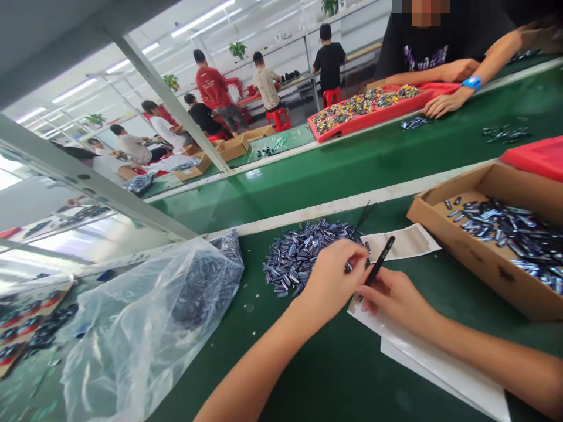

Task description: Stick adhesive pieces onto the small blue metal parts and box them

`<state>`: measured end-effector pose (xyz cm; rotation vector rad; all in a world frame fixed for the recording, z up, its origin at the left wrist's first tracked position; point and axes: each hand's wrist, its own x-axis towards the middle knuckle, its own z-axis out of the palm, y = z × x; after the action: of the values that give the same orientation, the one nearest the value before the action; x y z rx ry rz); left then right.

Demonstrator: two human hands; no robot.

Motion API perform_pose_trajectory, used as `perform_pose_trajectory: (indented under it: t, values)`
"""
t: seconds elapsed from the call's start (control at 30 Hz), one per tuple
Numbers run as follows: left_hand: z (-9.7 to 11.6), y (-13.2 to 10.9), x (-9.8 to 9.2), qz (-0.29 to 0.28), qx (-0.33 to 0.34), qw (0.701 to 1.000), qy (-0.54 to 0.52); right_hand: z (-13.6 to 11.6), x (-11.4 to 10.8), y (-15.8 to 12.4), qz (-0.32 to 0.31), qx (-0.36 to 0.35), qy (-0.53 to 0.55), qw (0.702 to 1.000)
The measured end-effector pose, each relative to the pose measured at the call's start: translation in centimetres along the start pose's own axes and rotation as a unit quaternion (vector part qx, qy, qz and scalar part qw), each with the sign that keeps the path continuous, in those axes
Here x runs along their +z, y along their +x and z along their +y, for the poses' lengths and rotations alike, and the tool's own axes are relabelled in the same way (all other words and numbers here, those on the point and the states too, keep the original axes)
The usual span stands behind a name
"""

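Note:
My right hand (393, 293) is closed around a pair of black tweezers (382, 258), the rear end pointing up and away. Close beside it, with fingertips nearly meeting, my left hand (336, 269) is curled in a pinch. A bit of something dark shows between its fingers, too small and covered to name. Beyond the left hand lies a heap of small shiny dark-blue pieces (292, 258). Under and behind the hands are a strip of sticker sheet (400, 243) and white backing paper (440, 363), partly hidden by my right hand and forearm.
A cardboard box (466, 252) of similar shiny pieces stands at the right. On the left lies a clear plastic bag (132, 334) with dark pieces inside. Across the green conveyor (281, 190), a co-worker's arm rests by a red tray (323, 138) of colourful parts.

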<state>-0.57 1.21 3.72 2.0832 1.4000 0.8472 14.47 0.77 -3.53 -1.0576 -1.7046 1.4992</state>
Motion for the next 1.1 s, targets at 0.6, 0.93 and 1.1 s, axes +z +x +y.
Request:
perform_pose_trajectory:
  t: [0.6,0.93,1.1]
  values:
    - [-3.0,-10.5,3.2,-0.006,0.061,0.985,0.162,0.0,0.6,0.1,-0.017,0.032,-0.071,0.997]
    - [-3.1,-8.8,1.9,0.015,-0.103,0.961,0.255,0.0,0.4,0.0,-0.004,0.033,-0.039,0.999]
    - [-2.0,-6.5,1.5,-0.084,-0.211,0.929,0.292,0.2,0.4,0.0,-0.004,0.038,-0.035,0.999]
